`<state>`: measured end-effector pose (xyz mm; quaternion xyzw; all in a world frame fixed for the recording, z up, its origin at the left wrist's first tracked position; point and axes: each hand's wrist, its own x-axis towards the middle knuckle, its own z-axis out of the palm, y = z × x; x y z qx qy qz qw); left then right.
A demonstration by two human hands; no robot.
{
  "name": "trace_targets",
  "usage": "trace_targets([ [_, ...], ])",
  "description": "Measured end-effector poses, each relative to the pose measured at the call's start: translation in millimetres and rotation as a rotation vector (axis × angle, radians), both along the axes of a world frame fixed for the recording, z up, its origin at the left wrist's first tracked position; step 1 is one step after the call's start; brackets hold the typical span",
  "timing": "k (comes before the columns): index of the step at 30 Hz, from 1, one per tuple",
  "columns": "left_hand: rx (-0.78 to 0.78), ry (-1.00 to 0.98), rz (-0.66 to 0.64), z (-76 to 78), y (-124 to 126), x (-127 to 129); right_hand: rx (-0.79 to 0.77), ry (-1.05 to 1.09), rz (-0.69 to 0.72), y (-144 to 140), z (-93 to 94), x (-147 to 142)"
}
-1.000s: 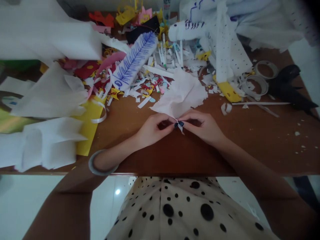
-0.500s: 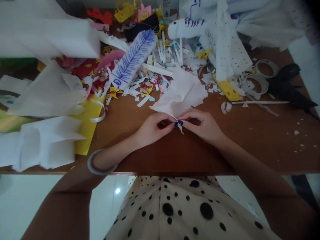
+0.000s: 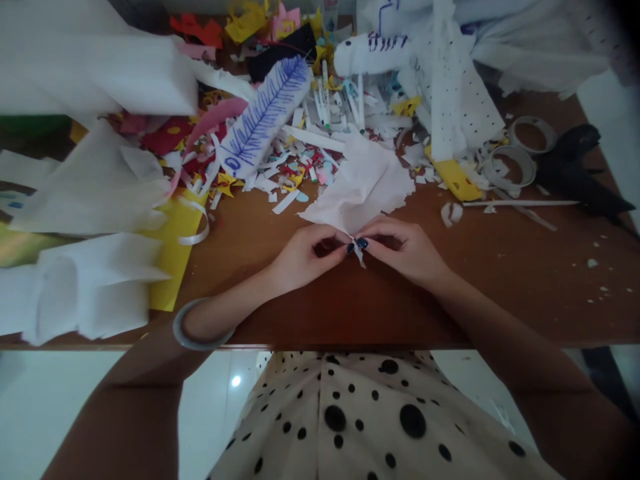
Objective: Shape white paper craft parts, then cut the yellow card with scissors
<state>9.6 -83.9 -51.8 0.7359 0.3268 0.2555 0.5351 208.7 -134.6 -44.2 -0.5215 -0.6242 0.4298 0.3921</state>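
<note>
White paper (image 3: 373,177) in pinch grip of left hand (image 3: 303,257), right hand (image 3: 414,253); bottle label (image 3: 331,9) blurry

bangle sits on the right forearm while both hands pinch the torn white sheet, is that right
Not quite: the head view shows the bangle on the left forearm, not the right. The left hand and right hand do both pinch the torn white sheet.

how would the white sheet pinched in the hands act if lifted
The white sheet would probably flop, given its creases and gathered near end. It looks thin, so likely light for its size. Its ragged edge hints it may tear easily.
</note>
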Motion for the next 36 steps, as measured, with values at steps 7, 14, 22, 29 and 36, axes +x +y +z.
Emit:
trace_targets([
  [7, -0.004, 0.021, -0.010, 0.4, -0.5, 0.0, 0.020, -0.060, -0.022, -1.0, 1.1, -0.4],
  [14, 0.027, 0.022, -0.011, 0.7, -0.3, 0.6, 0.063, -0.069, -0.001, -0.2, 2.6, -0.3],
  [22, 0.046, 0.043, -0.016, -0.2, 0.2, 0.1, 0.082, -0.132, -0.018, -2.4, 2.7, -2.2],
  [29, 0.064, 0.028, -0.029, -0.2, 0.3, 0.4, 0.060, -0.175, -0.073, -4.0, 6.0, -5.6],
  [36, -0.034, -0.006, 0.003, -4.9, 0.4, 0.2, -0.030, -0.123, -0.111, -2.2, 3.2, -1.7],
])
